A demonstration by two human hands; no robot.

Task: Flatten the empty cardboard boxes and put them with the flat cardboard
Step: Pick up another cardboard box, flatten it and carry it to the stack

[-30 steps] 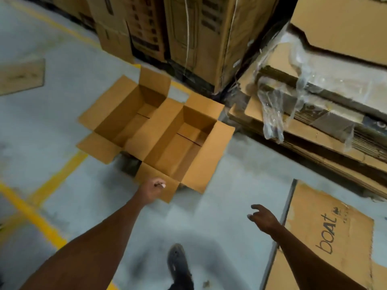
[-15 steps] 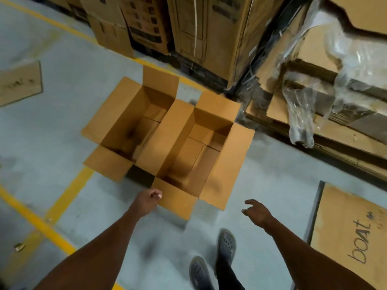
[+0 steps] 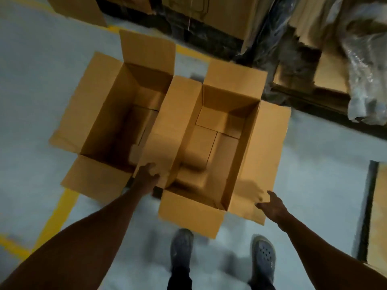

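Observation:
Two empty brown cardboard boxes stand open side by side on the grey floor, all flaps spread out. The left box (image 3: 98,105) is untouched. I stand at the near end of the right box (image 3: 270,147). My left hand (image 3: 147,176) grips the near end of its left long flap, which overlaps the left box. My right hand (image 3: 272,205) pinches the near corner of its right long flap, thumb on top. The view is blurred by motion. Flat cardboard (image 3: 314,91) lies stacked at the upper right.
Clear plastic wrap (image 3: 364,80) drapes over the flat stack. Large stacked cartons (image 3: 209,13) line the back. Another flat sheet (image 3: 381,206) lies at the right edge. Yellow floor lines (image 3: 60,210) run at the left. My feet in grey clogs (image 3: 182,245) stand just behind the right box.
I have stepped up to the boxes and leaned over them. Both hands, which hung free in the air, now hold the right box's long flaps.

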